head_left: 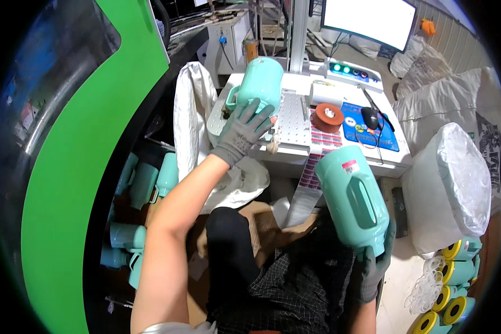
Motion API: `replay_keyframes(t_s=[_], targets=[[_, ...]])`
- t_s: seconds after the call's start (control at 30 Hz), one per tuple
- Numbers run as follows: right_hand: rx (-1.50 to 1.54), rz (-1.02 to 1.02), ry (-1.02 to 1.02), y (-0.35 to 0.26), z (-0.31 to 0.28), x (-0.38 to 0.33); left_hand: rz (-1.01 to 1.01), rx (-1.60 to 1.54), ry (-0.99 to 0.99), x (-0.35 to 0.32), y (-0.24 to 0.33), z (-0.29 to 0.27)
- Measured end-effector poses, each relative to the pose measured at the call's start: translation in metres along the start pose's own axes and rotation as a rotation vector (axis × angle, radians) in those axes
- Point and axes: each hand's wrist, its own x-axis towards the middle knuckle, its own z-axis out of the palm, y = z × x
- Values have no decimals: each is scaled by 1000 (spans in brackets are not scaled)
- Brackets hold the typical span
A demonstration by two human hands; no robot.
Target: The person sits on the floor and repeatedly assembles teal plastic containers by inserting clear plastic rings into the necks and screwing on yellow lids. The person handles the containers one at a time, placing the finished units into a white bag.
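Fingers [260, 114] of our gloved left hand [244, 132] lay spread and pressed against the side of a teal jug [263, 81], holding it upright at the far left edge of the white work table [295, 146]. Our gloved right hand [376, 261] was wrapped around the bottom end of a second teal jug [353, 199], gripping it near our lap with its body tilted up toward the table and a small pink label on its upper end. Just right of the first jug sat an orange tape roll [328, 117], and beyond it a black mouse [370, 117] on a blue mat [369, 132]. A strip of pink stickers [313, 167] hung over the table's near edge. More teal jugs [145, 181] lay on the floor at our left beside a green machine panel [89, 145], and a white sack [453, 183] stood at our right.
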Motion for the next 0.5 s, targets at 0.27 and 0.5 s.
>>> replay_keyframes(t_s=[0.27,0.5], targets=[[-306,-420,2,-7,46,111,-327,-179,213,-24,87,-186],[-796,-906,-127,-20,247,184,-665,-1113,-10,-96,194,-212]])
